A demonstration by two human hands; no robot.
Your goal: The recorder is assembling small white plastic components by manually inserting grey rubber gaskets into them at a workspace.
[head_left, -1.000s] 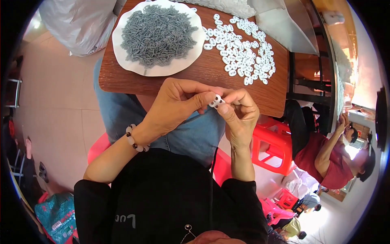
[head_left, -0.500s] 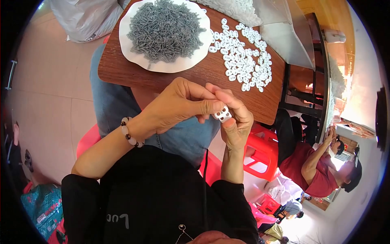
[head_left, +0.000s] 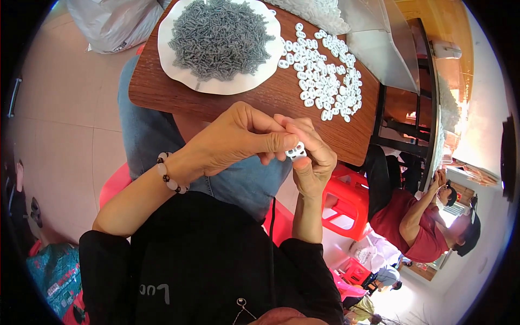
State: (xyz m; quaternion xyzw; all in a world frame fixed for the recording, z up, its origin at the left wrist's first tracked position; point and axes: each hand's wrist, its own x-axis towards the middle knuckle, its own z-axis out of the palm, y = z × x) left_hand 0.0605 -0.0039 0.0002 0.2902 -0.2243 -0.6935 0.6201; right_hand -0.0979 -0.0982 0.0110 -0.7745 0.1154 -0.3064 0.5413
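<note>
My left hand (head_left: 233,141) and my right hand (head_left: 310,157) meet over my lap, just below the edge of a wooden board (head_left: 260,100). Both pinch one small white plastic piece (head_left: 296,151) between thumbs and fingertips. A beaded bracelet (head_left: 169,176) sits on my left wrist. On the board, a white plate (head_left: 219,86) holds a heap of small grey metal springs (head_left: 219,35). Right of it lie several loose white plastic pieces (head_left: 325,81).
A red plastic stool (head_left: 346,208) stands at my right. A person in a red shirt (head_left: 417,227) sits at the far right. A white plastic bag (head_left: 103,24) lies on the tiled floor at upper left. A dark table frame (head_left: 411,135) stands beyond the board.
The view has shifted slightly; my hands stay joined on the white piece, with the fingers turning it a little.
</note>
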